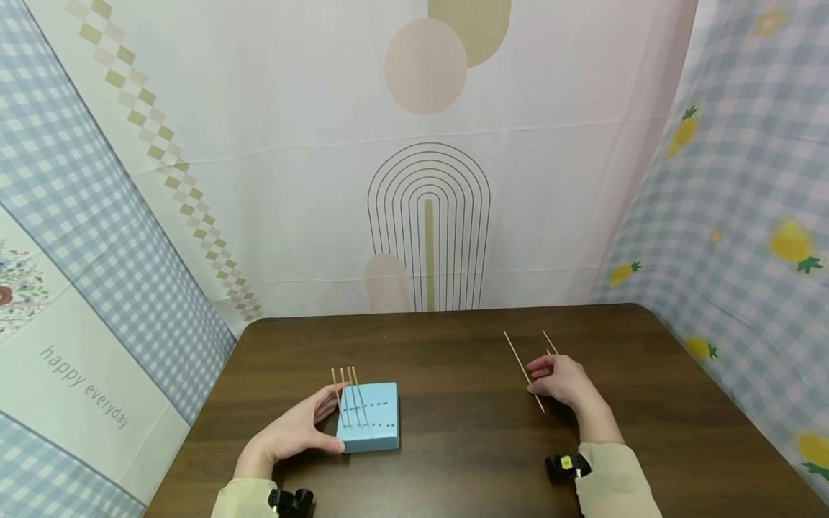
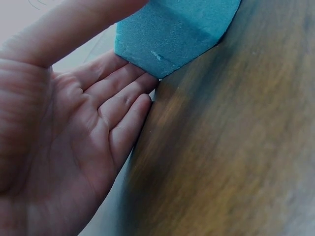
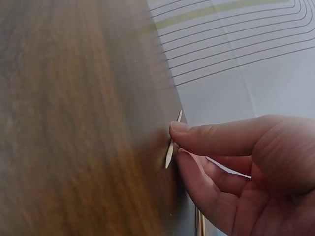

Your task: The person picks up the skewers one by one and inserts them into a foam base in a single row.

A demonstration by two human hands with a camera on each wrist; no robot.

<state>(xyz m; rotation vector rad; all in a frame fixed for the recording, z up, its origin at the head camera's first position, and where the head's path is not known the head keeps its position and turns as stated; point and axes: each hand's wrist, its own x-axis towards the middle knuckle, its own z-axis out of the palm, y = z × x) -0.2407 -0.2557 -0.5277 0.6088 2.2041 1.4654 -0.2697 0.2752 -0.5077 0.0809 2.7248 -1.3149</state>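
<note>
A light blue foam block [image 1: 383, 411] with rows of small holes sits on the table at left of centre in the head view. Several thin wooden skewers [image 1: 335, 385] stand upright in its left part. My left hand [image 1: 299, 430] holds the block's left side, thumb at the near corner and fingers toward the far one. The left wrist view shows the fingers against the block's side [image 2: 172, 34]. Farther right, my right hand [image 1: 566, 385] pinches one skewer [image 1: 516, 356] between thumb and forefinger. Its pointed end [image 3: 169, 156] shows in the right wrist view.
More loose skewers [image 1: 550, 341] lie on the brown table [image 1: 453, 460] beyond and partly behind my right hand. A white patterned cloth [image 1: 311, 216] hangs behind the table, with checked cloths [image 1: 745, 237] at the sides.
</note>
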